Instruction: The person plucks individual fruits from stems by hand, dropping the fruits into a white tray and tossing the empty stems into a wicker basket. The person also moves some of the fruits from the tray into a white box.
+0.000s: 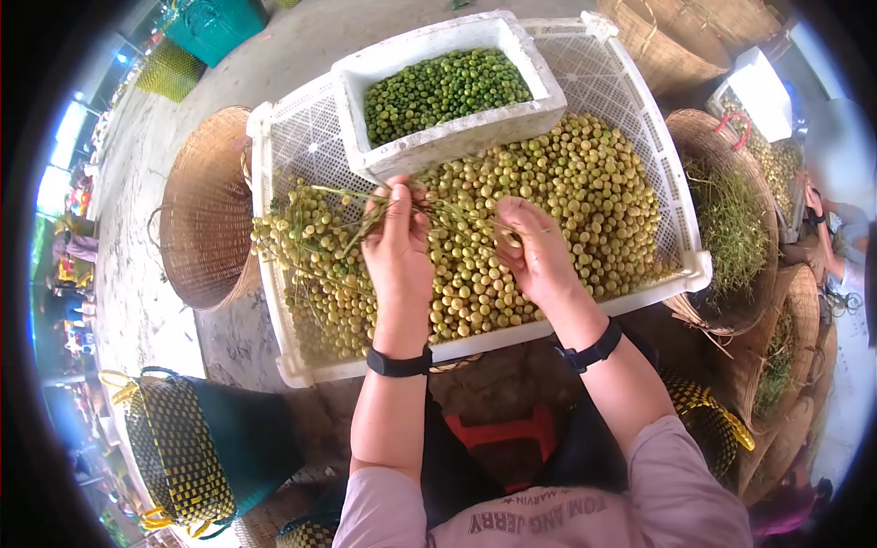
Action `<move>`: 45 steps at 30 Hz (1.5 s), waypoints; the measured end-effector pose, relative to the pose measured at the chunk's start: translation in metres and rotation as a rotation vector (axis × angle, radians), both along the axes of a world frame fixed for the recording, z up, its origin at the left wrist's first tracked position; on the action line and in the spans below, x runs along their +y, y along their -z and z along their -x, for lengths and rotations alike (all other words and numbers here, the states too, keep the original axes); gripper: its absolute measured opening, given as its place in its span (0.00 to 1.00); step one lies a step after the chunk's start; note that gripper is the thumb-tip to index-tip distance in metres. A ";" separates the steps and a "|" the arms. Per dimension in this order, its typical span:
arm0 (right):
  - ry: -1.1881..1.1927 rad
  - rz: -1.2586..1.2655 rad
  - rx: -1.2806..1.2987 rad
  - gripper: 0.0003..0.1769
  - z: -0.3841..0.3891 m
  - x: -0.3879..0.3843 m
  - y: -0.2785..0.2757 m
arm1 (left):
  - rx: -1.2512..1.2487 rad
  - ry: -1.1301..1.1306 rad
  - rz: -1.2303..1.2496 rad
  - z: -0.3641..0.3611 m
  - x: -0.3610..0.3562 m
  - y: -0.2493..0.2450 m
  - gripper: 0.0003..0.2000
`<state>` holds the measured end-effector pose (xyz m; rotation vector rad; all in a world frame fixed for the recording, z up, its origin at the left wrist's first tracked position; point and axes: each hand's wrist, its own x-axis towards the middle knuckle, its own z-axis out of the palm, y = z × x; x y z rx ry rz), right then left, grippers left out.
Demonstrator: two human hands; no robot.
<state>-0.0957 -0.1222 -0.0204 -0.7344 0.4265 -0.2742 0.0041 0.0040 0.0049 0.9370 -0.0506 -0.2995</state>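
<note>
My left hand [398, 242] is closed around a bunch of thin green-brown stems [370, 215], held above a white plastic crate [274, 329]. Some stems reach left towards a cluster of yellow-green fruits [297, 228], and others stretch right towards my right hand [534, 251]. The right fingers are pinched, with a small round yellow-green fruit [513, 240] showing between them. Beneath both hands, loose fruits [585, 178] of the same kind cover much of the crate. A white foam box [457, 146] of smaller, darker green fruits [448, 96] sits at the crate's far side.
A wicker basket [206, 215] stands left of the crate. On the right, another basket [681, 137] holds bare stems [726, 224]. A checkered woven bag [178, 447] is at lower left, a red stool [502, 434] below. Another person's arm [822, 228] shows at far right.
</note>
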 end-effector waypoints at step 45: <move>-0.059 0.196 0.246 0.09 -0.009 0.032 -0.079 | -0.166 0.023 -0.505 0.004 0.089 -0.039 0.08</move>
